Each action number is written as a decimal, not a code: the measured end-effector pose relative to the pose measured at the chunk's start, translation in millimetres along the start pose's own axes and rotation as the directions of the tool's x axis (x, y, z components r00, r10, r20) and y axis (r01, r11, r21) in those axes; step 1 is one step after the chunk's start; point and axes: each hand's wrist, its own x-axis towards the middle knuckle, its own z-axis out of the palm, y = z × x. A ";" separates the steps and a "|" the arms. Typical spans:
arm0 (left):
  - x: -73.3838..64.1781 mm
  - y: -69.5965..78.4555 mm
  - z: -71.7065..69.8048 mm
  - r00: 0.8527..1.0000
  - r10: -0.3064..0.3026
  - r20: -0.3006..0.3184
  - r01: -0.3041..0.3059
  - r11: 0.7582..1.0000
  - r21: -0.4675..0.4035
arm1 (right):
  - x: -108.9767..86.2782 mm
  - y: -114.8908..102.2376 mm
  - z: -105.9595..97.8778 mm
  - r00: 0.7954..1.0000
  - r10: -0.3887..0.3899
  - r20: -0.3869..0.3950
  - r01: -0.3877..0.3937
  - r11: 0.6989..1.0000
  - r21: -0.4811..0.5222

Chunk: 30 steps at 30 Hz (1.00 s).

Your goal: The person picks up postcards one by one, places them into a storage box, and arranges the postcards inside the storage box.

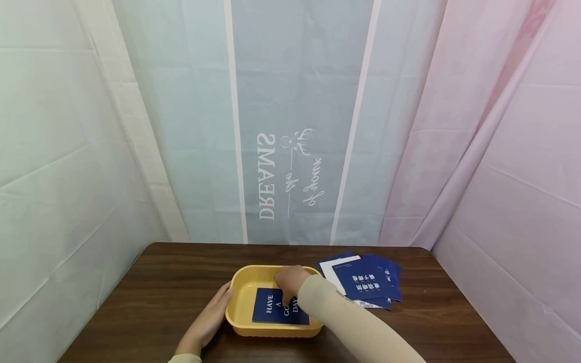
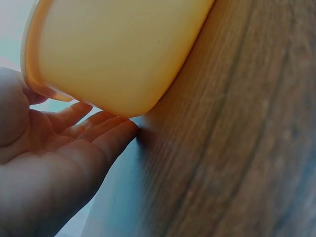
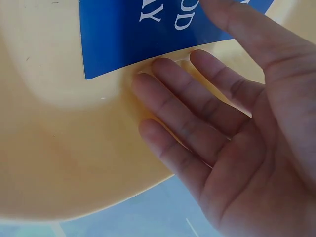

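Note:
A yellow basin (image 1: 275, 333) stands on the table. In it lies a dark blue card (image 1: 263, 307) with white lettering, partly covered by the right hand. My left hand (image 1: 210, 317) touches the basin's left side. In the left wrist view its nearly straight fingers (image 2: 116, 138) rest against the outer wall, with the thumb partly hidden behind the rim. My right hand (image 1: 290, 280) reaches into the basin. Seen from the right wrist, its fingers (image 3: 182, 123) are spread and relaxed beside the card's edge, while the thumb (image 3: 237, 24) extends over the card.
To the right of the basin, several blue and white cards (image 1: 363, 277) lie in a loose, overlapping pile. The dark wooden table (image 1: 150, 297) is backed by a pale blue cloth (image 1: 290, 101) with mirrored lettering. White cloth hangs on both sides.

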 end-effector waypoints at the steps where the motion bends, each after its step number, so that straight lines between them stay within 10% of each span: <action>1: -0.2 0.1 0.1 1.000 0.001 -0.004 -0.001 1.000 0.003 | -0.3 -0.5 -0.9 1.000 0.003 0.002 -0.003 1.000 -0.002; 18: -0.2 -0.3 -0.1 1.000 0.011 -0.020 -0.011 1.000 -0.017 | -22.6 14.8 -26.3 0.993 -0.095 -0.066 0.087 0.990 -0.112; 25: -0.4 -0.4 -1.0 1.000 0.016 0.005 -0.016 1.000 -0.025 | -30.5 44.4 -20.7 0.979 -0.167 -0.121 0.180 0.977 0.111; 30: -0.5 0.6 -1.6 1.000 0.012 0.023 -0.011 0.999 -0.034 | -38.2 79.9 -9.1 0.921 -0.205 -0.332 0.280 0.939 0.199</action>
